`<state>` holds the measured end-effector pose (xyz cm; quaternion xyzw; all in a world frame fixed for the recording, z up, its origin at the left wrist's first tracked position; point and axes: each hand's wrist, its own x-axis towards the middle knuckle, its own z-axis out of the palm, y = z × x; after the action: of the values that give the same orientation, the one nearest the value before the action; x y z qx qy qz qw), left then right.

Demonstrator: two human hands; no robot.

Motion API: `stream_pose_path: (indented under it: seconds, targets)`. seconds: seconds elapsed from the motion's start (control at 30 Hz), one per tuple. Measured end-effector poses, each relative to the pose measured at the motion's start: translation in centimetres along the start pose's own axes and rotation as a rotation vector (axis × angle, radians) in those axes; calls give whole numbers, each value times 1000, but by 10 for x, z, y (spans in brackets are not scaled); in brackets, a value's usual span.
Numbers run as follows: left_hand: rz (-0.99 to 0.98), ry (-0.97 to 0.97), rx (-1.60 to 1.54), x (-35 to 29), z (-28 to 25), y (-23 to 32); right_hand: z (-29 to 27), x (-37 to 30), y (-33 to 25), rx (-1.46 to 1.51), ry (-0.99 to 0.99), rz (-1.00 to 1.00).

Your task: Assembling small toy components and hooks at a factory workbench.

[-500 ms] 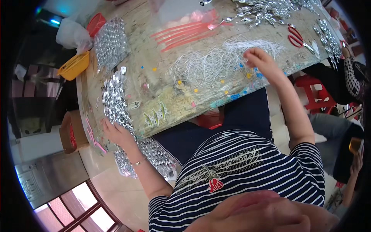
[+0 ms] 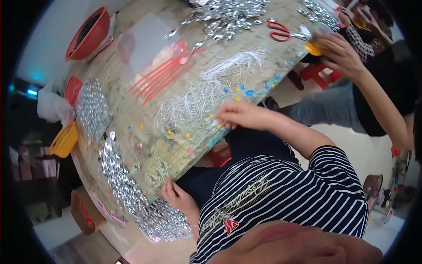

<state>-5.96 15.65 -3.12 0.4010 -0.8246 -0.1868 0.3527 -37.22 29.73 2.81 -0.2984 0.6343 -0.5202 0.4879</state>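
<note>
My right hand [image 2: 241, 116] is over the table's front edge, fingertips pinched together beside small yellow bits. Whatever they hold, if anything, is too small to make out. A loose tangle of white threads [image 2: 189, 103] lies just beyond it. At the table's near corner is my left hand [image 2: 180, 199], thumb and fingers bent but apart, with nothing visible between them. It is next to small green-and-white pieces [image 2: 158, 172]. To its left, a long bundle of silver bead-like strands [image 2: 121, 176] runs down the table and hangs over the edge.
Red-handled scissors [image 2: 279, 32] and more silver strands [image 2: 226, 17] lie at the far side. Pinkish-red strips [image 2: 158, 81] are mid-table. Baskets, a red one [image 2: 90, 33] and a yellow one [image 2: 64, 140], line the left. At right, another person's hand [image 2: 340, 53] holds something yellow.
The view has turned toward the right. My left hand has left the silver strands for the green-and-white pieces. My right hand has come nearer, away from the threads. Another person's hand has reached in.
</note>
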Motion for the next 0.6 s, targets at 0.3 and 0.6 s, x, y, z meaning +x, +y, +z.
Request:
stream_pose_path:
  seconds: [0.3, 0.6]
  targets:
    - [24, -86, -38, -47, -10, -22, 20, -56, 47, -37, -28, 282]
    - [-31, -119, 134, -63, -6, -31, 20, -62, 70, -97, -10, 351]
